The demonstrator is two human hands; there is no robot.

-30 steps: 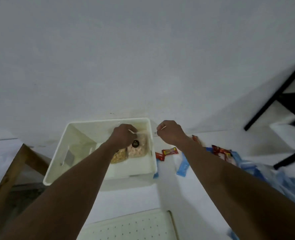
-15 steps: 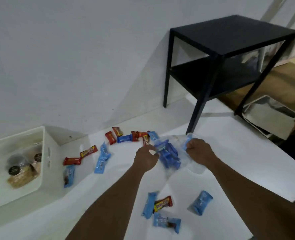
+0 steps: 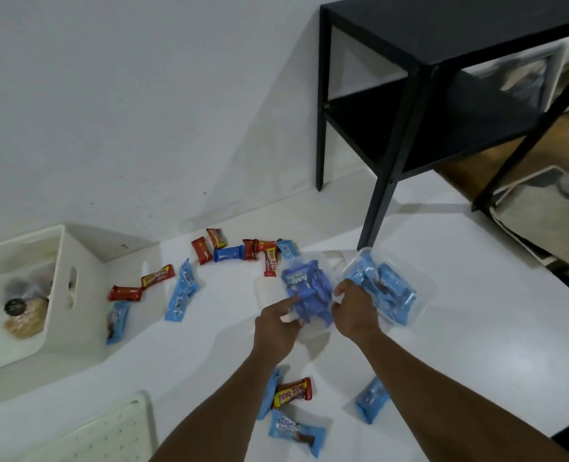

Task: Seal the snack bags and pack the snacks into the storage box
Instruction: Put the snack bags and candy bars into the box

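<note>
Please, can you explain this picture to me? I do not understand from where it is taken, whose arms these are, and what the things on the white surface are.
A camera on a person's head looks down at their own bare arms. The left hand and right hand together grip a clear bag of dark blue snack packets. Beside it lies a second clear bag of light blue packets. Loose red and blue snack bars are scattered on the white surface. At left stands a white storage box, already holding bagged snacks.
</note>
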